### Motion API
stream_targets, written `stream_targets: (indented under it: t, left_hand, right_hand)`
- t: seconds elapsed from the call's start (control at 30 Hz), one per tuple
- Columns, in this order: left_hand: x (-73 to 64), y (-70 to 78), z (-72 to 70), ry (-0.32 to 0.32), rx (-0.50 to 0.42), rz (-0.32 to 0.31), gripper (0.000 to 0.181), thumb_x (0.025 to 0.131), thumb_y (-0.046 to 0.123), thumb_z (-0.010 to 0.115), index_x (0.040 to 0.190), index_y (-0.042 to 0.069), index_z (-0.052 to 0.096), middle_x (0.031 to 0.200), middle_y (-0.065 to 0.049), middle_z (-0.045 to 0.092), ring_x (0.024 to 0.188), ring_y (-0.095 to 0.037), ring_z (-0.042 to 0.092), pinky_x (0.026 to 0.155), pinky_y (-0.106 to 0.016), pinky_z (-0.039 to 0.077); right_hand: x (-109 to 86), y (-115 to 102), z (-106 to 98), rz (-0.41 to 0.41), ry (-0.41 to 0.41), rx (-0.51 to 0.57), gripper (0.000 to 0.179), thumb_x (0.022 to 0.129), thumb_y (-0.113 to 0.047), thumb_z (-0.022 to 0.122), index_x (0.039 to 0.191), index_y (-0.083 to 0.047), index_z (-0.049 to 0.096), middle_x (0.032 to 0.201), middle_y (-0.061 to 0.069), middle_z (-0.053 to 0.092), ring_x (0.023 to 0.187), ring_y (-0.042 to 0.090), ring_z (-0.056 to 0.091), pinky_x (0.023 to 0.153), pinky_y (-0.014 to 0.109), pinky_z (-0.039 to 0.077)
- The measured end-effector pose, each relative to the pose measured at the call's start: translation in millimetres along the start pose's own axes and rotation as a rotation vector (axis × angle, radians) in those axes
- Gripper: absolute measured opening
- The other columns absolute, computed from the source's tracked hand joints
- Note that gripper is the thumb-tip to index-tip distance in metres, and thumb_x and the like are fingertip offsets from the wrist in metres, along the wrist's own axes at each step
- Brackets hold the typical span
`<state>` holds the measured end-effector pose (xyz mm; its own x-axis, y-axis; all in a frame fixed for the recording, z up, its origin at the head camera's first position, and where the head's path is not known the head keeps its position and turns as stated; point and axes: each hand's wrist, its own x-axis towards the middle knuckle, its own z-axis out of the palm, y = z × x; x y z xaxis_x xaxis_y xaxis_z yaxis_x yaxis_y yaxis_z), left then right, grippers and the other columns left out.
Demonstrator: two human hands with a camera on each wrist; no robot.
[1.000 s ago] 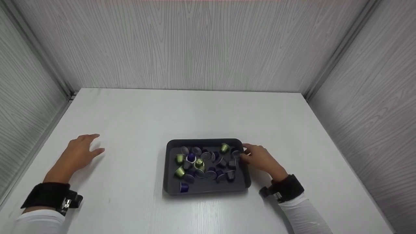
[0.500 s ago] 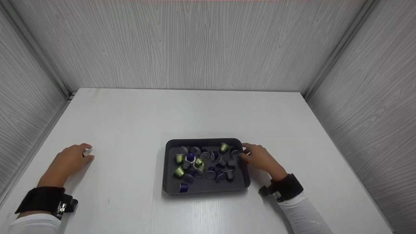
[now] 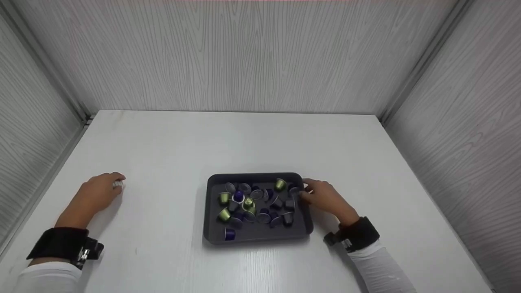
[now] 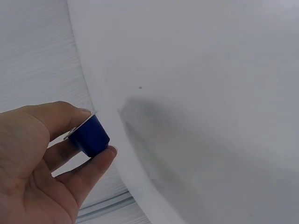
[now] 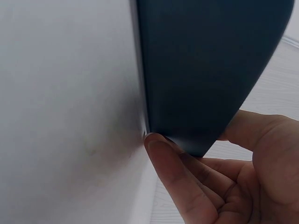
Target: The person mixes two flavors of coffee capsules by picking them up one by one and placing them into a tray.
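My left hand [image 3: 97, 192] is above the left part of the table, with a blue coffee capsule [image 4: 89, 136] pinched between thumb and fingers. In the left wrist view its foil lid faces the hand, and the capsule is tilted. From the head view only a pale ribbed bit of it shows. Near the table's middle stands a dark grey tray [image 3: 260, 237] with several coffee capsules [image 3: 249, 203] lying loose in it, green, blue and dark grey. My right hand [image 3: 325, 198] holds the tray's right side; in the right wrist view its fingertips are at the wall's edge.
A white table [image 3: 171, 142] carries the tray, its back edge against a pale wood-grain panel [image 3: 228, 57]. Similar panels rise at left [image 3: 36, 122] and right [image 3: 460, 114]. Black camera straps sit on both wrists.
My left hand went left and nearer, then back to the right. Its thumb and finger, apart earlier, have closed in, and the capsule now shows between them. Right hand and tray stay put.
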<state>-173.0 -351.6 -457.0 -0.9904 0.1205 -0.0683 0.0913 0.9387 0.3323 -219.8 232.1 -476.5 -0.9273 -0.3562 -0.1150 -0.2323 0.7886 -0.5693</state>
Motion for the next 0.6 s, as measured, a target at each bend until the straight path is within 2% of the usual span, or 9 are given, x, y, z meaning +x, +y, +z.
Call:
stream_targets:
  t: [0.23, 0.47, 0.6]
  left_hand:
    - [9.1, 24.0, -5.2, 0.058, -0.016, 0.055, 0.036, 0.094, 0.004, 0.056, 0.127, -0.01, 0.053, 0.119, -0.037, 0.056, 0.096, -0.048, 0.06, 0.07, -0.054, 0.052]
    - [17.4, 53.3, -8.2, 0.077, -0.039, 0.079, 0.034, 0.094, 0.003, 0.058, 0.126, -0.01, 0.056, 0.112, -0.031, 0.062, 0.098, -0.045, 0.061, 0.075, -0.053, 0.052]
    - [21.5, 68.3, -8.2, 0.085, -0.037, 0.113, 0.03, 0.094, 0.002, 0.06, 0.122, -0.009, 0.06, 0.115, -0.029, 0.062, 0.105, -0.045, 0.06, 0.082, -0.055, 0.051]
  right_hand:
    - [0.7, 1, -1, 0.006, -0.015, 0.02, 0.047, 0.094, -0.021, 0.06, 0.137, -0.004, 0.055, 0.103, 0.012, 0.071, 0.078, 0.015, 0.068, 0.067, 0.033, 0.055]
    - [1.3, 1, -1, 0.003, -0.009, 0.028, 0.046, 0.094, -0.019, 0.06, 0.137, -0.004, 0.055, 0.101, 0.012, 0.071, 0.075, 0.014, 0.068, 0.064, 0.031, 0.055]
    - [0.7, 0, -1, 0.002, -0.002, 0.026, 0.046, 0.093, -0.019, 0.06, 0.136, -0.005, 0.057, 0.1, 0.012, 0.071, 0.074, 0.013, 0.067, 0.064, 0.031, 0.055]
